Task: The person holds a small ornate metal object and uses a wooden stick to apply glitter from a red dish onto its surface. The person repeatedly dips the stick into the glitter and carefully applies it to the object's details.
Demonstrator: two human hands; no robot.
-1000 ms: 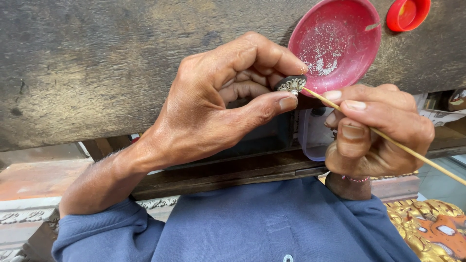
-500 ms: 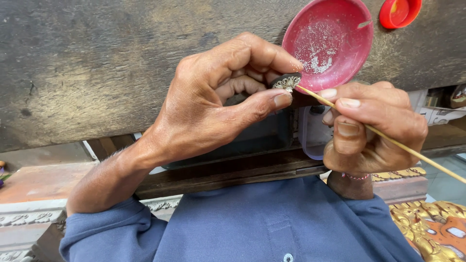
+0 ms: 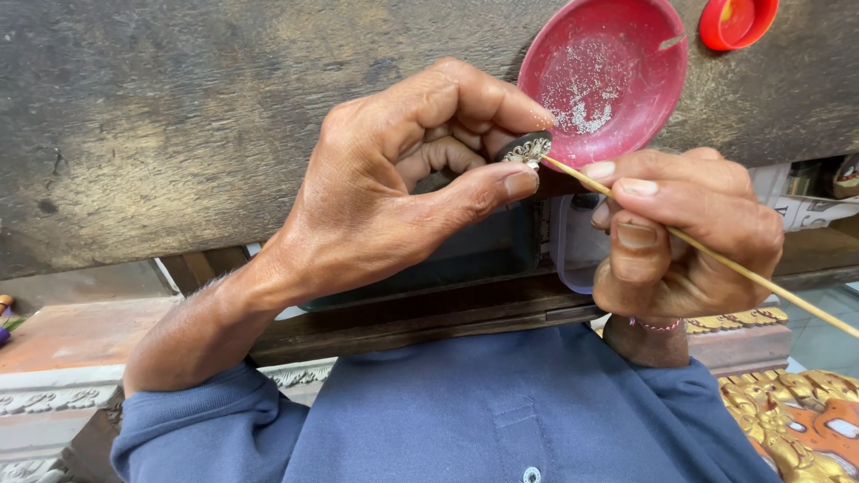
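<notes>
Worn wooden bench bears red dish; left fingers pinch ornament, right fingers grip stick

You wear a blue long-sleeved shirt that fills the lower middle of the frame. Its cloth is plain and smooth, with a stitched placket running down the centre and one small pale button at the bottom edge. The left sleeve, at the lower left, is pushed up and bunched in soft folds, so your forearm is bare above it. Your left hand sits in the middle of the frame and wears nothing. On the right, a thin pink bracelet circles the wrist just below your right hand. Your fingernails are short and pale.
</notes>
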